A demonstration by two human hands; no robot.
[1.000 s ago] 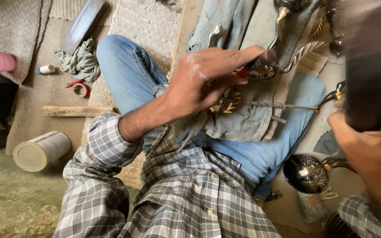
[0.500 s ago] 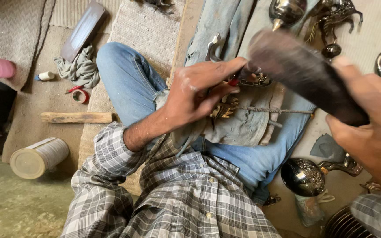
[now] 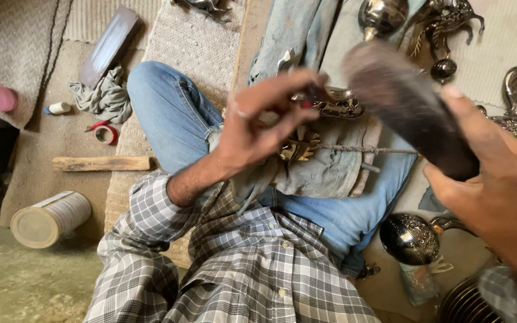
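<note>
The left hand [image 3: 258, 128] is closed in a pinch around a slim red-handled tool [image 3: 306, 103], its tip set against an ornate silvery metal piece [image 3: 337, 103] that lies on a grey-blue folded cloth [image 3: 324, 173] across the person's lap; a small gold-coloured leaf-shaped ornament [image 3: 299, 146] sits just under the fingers, beside a twisted cord [image 3: 366, 149] running over the cloth. The right hand [image 3: 498, 191] grips a dark, blurred, oblong brush-like block [image 3: 411, 104], raised above and to the side of the metal piece — the blur makes its exact kind hard to tell.

The risks, as I judge them: the metal piece rests loose on soft cloth, held only by the tool tip, so a sideways push could skid it off the lap; the left fingertips lie close to the work, and a downward pass of the dark block might catch them; the gold ornament could be knocked out of place. A round engraved silver vessel [image 3: 411, 239] stands near the right knee, and a dropped block could dent it; the cylindrical tin [image 3: 49, 218] and the wooden stick [image 3: 100, 162] lie well apart, out of harm.
</note>
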